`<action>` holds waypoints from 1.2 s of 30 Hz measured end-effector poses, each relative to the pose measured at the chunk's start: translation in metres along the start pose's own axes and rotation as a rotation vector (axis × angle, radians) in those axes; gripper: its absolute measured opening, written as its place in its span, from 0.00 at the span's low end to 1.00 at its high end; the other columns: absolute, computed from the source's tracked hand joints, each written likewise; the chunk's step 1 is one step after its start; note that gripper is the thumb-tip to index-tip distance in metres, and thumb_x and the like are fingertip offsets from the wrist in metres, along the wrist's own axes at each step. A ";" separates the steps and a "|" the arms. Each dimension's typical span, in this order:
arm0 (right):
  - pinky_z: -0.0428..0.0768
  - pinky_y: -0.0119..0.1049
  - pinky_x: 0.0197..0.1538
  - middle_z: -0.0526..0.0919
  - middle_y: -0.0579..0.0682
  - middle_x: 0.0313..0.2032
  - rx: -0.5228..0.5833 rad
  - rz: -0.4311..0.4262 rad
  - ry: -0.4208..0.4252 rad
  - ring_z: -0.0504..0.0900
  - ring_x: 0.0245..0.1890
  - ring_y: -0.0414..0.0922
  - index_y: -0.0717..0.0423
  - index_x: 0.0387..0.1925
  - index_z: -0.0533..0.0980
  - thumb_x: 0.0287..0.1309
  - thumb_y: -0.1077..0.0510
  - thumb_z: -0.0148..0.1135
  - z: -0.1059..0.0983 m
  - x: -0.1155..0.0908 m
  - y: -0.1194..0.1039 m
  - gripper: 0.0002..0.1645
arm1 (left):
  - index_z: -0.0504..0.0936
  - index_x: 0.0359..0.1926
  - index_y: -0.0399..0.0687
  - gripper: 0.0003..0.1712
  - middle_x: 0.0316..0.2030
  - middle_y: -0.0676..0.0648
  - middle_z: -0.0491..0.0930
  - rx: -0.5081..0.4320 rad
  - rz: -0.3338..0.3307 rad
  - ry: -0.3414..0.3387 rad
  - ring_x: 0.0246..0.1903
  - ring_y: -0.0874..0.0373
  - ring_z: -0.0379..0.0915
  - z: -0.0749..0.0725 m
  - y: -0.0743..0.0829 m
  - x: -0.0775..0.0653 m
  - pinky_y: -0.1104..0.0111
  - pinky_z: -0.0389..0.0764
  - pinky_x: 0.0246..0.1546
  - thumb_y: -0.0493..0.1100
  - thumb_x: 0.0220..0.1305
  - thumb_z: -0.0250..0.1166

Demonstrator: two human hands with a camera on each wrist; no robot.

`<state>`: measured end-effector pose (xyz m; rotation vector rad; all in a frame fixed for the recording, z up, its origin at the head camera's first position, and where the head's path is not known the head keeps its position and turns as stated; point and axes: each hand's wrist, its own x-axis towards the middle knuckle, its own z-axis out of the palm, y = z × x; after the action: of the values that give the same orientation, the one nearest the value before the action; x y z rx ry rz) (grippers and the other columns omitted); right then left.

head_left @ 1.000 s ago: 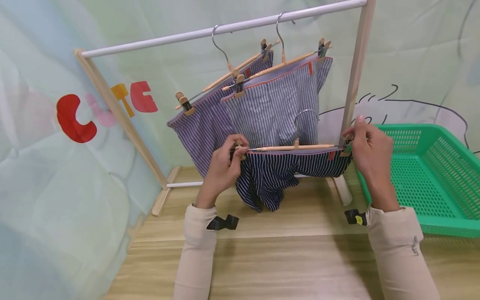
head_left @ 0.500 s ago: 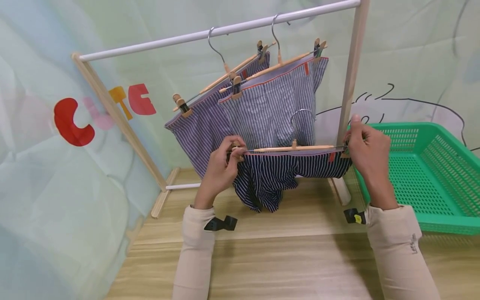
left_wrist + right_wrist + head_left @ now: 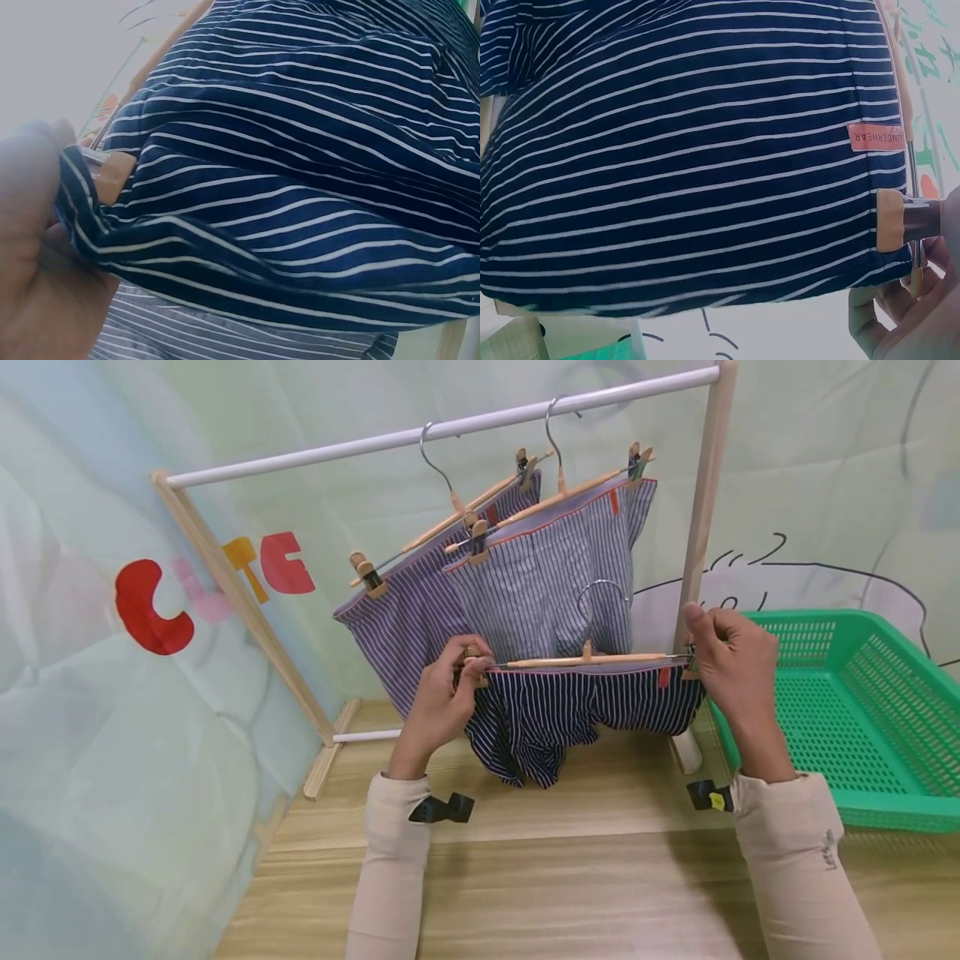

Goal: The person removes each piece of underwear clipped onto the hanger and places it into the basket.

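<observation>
Navy white-striped underwear (image 3: 570, 702) hangs from a wooden clip hanger (image 3: 555, 662) held level in front of the rack. My left hand (image 3: 442, 697) pinches the clip at the hanger's left end; in the left wrist view the clip's wooden jaw tip (image 3: 114, 177) grips the waistband, with a fold of cloth beside my fingers. My right hand (image 3: 738, 681) holds the right-end clip (image 3: 890, 220), which bites the waistband below a red label (image 3: 876, 137). The hanger's metal hook (image 3: 602, 583) points up, hung on nothing.
A rack with a white rail (image 3: 495, 420) carries two clip hangers, one with purple striped underwear (image 3: 405, 610), one with grey-blue striped underwear (image 3: 540, 568). A green basket (image 3: 862, 806) stands at right on the wooden table (image 3: 570, 877). Cloth with letters hangs behind.
The right side of the navy underwear now hangs a little lower and flatter. My right thumb has shifted slightly down at the clip; my left hand keeps its grip.
</observation>
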<state>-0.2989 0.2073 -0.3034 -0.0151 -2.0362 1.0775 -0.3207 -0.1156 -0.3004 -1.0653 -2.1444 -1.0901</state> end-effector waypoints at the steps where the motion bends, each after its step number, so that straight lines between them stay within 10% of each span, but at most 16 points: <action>1: 0.58 0.39 0.24 0.71 0.59 0.18 -0.003 -0.008 -0.001 0.62 0.21 0.49 0.65 0.18 0.73 0.63 0.35 0.49 0.000 0.000 0.000 0.38 | 0.69 0.47 0.40 0.08 0.35 0.42 0.78 -0.002 -0.003 -0.003 0.30 0.58 0.76 0.000 0.000 0.000 0.60 0.81 0.31 0.36 0.70 0.50; 16: 0.59 0.34 0.22 0.69 0.39 0.15 0.015 0.007 0.000 0.63 0.20 0.45 0.62 0.20 0.77 0.60 0.38 0.56 -0.001 0.001 0.002 0.31 | 0.68 0.45 0.30 0.07 0.33 0.35 0.78 0.014 0.010 0.021 0.27 0.48 0.76 -0.006 0.032 0.003 0.58 0.77 0.25 0.29 0.68 0.49; 23: 0.61 0.31 0.22 0.68 0.23 0.15 0.035 0.014 -0.016 0.65 0.21 0.42 0.61 0.22 0.78 0.57 0.40 0.60 -0.001 0.000 0.001 0.27 | 0.70 0.46 0.36 0.07 0.33 0.40 0.78 0.017 0.029 0.063 0.28 0.56 0.76 -0.001 0.003 0.002 0.60 0.80 0.28 0.31 0.69 0.50; 36: 0.61 0.32 0.20 0.69 0.49 0.20 0.045 0.033 -0.061 0.65 0.24 0.45 0.60 0.18 0.69 0.64 0.41 0.52 -0.002 0.001 0.001 0.29 | 0.70 0.45 0.34 0.08 0.34 0.36 0.80 0.004 0.015 0.043 0.29 0.51 0.78 -0.001 0.008 0.002 0.57 0.78 0.23 0.29 0.66 0.51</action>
<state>-0.2980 0.2096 -0.3029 0.0078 -2.0725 1.1561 -0.3155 -0.1125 -0.2949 -1.0445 -2.1011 -1.0919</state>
